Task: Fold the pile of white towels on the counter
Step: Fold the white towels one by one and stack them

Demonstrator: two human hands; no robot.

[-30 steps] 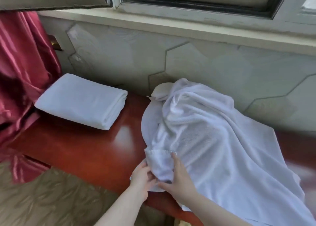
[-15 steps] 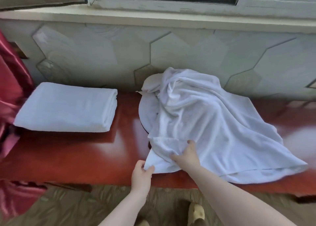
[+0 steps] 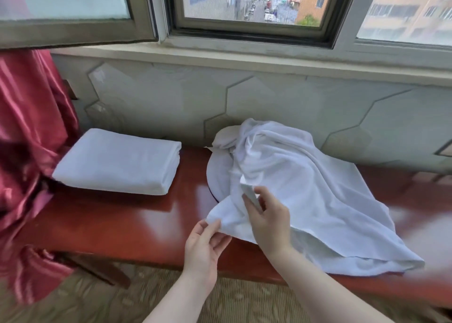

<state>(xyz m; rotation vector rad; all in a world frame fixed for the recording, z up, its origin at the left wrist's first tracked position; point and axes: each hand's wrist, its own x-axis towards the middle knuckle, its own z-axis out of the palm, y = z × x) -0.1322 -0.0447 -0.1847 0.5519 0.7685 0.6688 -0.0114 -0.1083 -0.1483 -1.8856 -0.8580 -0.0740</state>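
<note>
A loose, rumpled white towel (image 3: 305, 188) lies spread over the right half of the red-brown counter (image 3: 117, 220). At its near left edge my left hand (image 3: 204, 247) pinches the towel's corner between thumb and fingers. Just right of it my right hand (image 3: 267, 221) pinches a raised fold of the same towel, lifted a little off the counter. A folded white towel (image 3: 117, 162) lies flat on the counter's left part. Under the rumpled towel a rounded white shape (image 3: 219, 176) shows; what it is I cannot tell.
A red satin curtain (image 3: 29, 139) hangs at the left, beside the folded towel. Behind the counter rises a grey wall with hexagon panels (image 3: 269, 102), topped by a window sill and windows. Patterned carpet (image 3: 73, 300) lies below the counter's front edge.
My right hand has pulled a fold of the towel upward, and my left hand keeps hold of the near corner. The camera has tilted up, bringing the window into view.
</note>
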